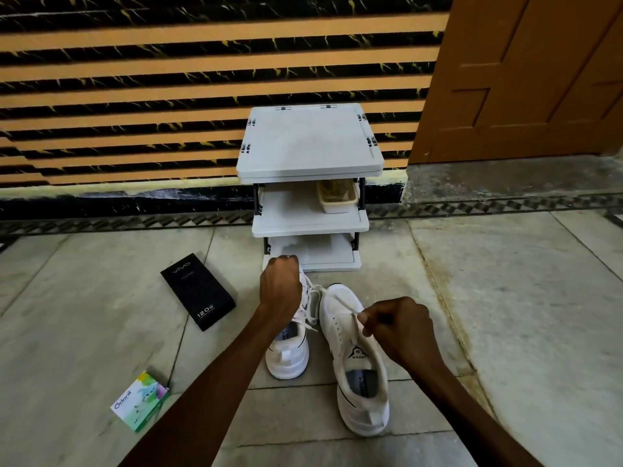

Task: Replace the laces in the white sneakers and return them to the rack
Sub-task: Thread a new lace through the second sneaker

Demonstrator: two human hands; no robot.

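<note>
1. Two white sneakers stand on the floor point(505, 298) just in front of the rack point(310, 143), toes pointing at it: the left sneaker point(288, 355) nearer the rack, the right sneaker point(362, 392) a little further back.
2. My right hand point(403, 328) hovers over the right sneaker, its fingers point(371, 320) curled and pinching a flat white lace point(340, 303).
3. My left hand point(281, 288) is a closed fist over the left sneaker's toe, closest to the rack. The lace seems to run into it, so I judge it grips the other end.
4. The lace looks soft, limp and light. I would hold it near its tip to thread it.
5. The sneakers look light with soft uppers. The heel collar seems the firmest place to lift them.
6. The right sneaker's tongue carries letters that look like "SPEED".
7. Left of the rack lies a black box point(199, 291) marked "vivo" and "120W".
8. Further from the rack, a small carton point(140, 401) reads "Odonil".
</note>
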